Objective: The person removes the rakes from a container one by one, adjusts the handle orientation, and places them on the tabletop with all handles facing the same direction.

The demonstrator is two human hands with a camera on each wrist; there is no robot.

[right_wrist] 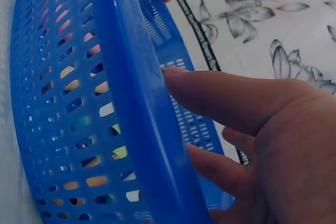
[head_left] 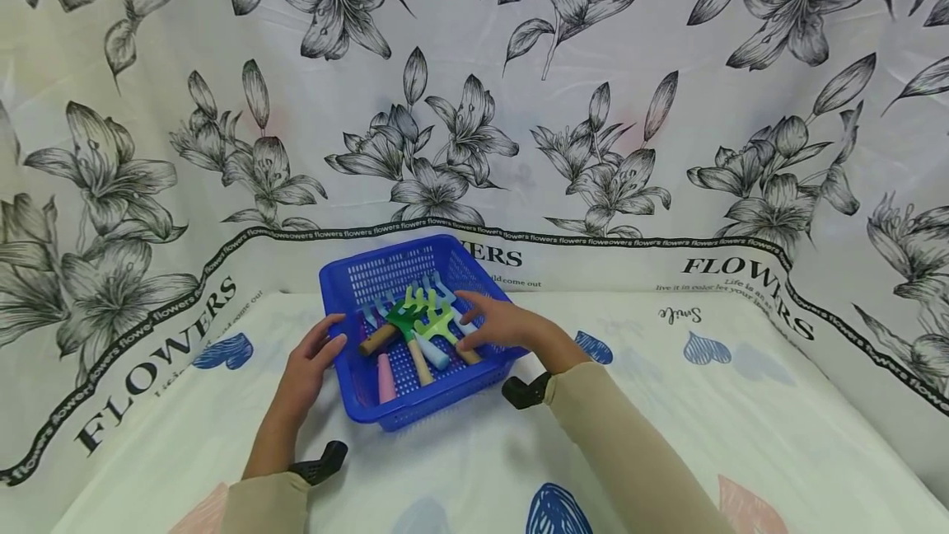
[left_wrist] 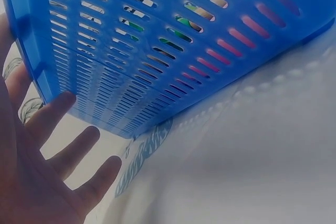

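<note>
A blue plastic basket (head_left: 437, 406) with slotted walls holds several small toy garden tools. Inside lie a yellow-green rake (head_left: 439, 324), a dark green tool head (head_left: 404, 316), a pink handle (head_left: 386, 379), a light blue handle (head_left: 432, 351) and wooden handles (head_left: 378, 339). At the basket's left rim is my left hand (head_left: 310, 359), its fingers spread and loosely bent beside the wall in the left wrist view. My right hand (head_left: 504, 324) reaches over the right rim, thumb and fingers apart above the tools. Neither hand visibly holds a tool.
A white cloth (head_left: 630, 435) with printed hearts covers the table. Behind it hangs a white flower-printed curtain (head_left: 593, 105), close to the basket's far side. Black wrist mounts (head_left: 320, 462) sit on both wrists.
</note>
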